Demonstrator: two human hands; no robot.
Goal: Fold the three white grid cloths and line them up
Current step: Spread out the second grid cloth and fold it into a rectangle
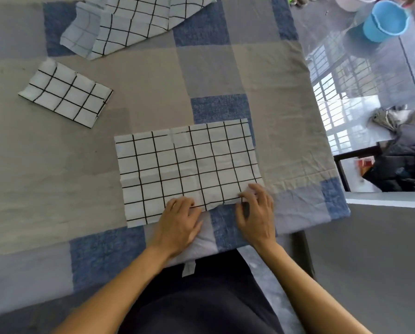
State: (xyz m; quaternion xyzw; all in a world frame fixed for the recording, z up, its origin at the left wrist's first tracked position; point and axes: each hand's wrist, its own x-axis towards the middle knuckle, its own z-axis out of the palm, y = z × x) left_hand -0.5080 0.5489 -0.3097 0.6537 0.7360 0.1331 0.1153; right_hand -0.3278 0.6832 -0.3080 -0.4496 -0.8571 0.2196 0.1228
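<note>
The left hand [180, 218] and the right hand [256, 213] both hold the near hem of the spread cloth [189, 169]. The left hand's fingers curl over the hem about midway along it. The right hand pinches the hem between thumb and fingertips just short of the near right corner. Between the two grips the hem is puckered and drawn slightly in from its straight line.

From the grip the spread cloth runs away from the person, lying flat in a rectangle. Its long axis goes left to right, across the line of the forearms, and is tilted a little so that the right end sits farther away than the left. The black grid lines follow the same tilt. To the left of the left hand, the near left corner lies flat on the patchwork cover [57, 189].

Well ahead and to the left of the grip lies the folded cloth [65, 94], a small neat rectangle. Its long axis is diagonal, running from far left to near right. Farther ahead still, the loose cloth [134, 22] lies rumpled and partly doubled over. It stretches diagonally from near left to far right and is cut off by the frame's top edge.

Far to the right of the grip, off the cover, stands a blue bucket [385, 21].
</note>
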